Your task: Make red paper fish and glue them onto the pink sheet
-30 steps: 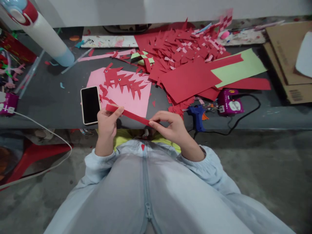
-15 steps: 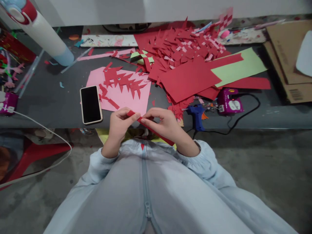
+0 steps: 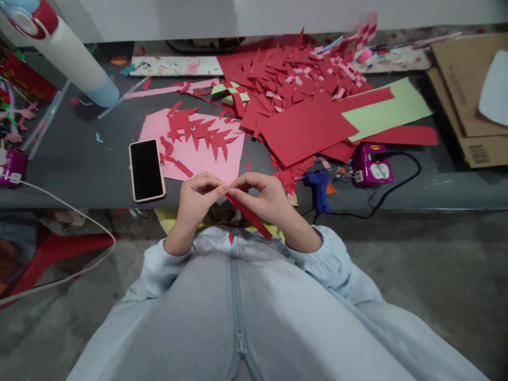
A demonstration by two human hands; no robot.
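Note:
A narrow red paper strip [image 3: 254, 219] slants down to the right from my fingertips, over the table's front edge. My left hand [image 3: 198, 203] pinches its upper end, fingers closed. Touching it, my right hand [image 3: 265, 198] is closed on the strip with thumb and forefinger. The very end of the strip is hidden by the fingers. Just beyond my hands lies a pink paper sheet [image 3: 228, 164], with red spiky paper fish shapes [image 3: 198, 128] that have small eyes on it. A phone [image 3: 146, 170] with a dark screen lies left of my left hand.
Behind is a heap of red cut paper [image 3: 286, 69], with red sheets [image 3: 307, 129] and a green sheet [image 3: 391, 108]. A blue glue gun [image 3: 319, 190] and a purple power block [image 3: 372, 166] sit right. A bottle [image 3: 81, 63] stands left; cardboard [image 3: 468, 84] lies far right.
The upper end of the red strip has gone from sight behind the fingertips. My hands have come closer together, and the strip's lower end hangs at a steeper slant.

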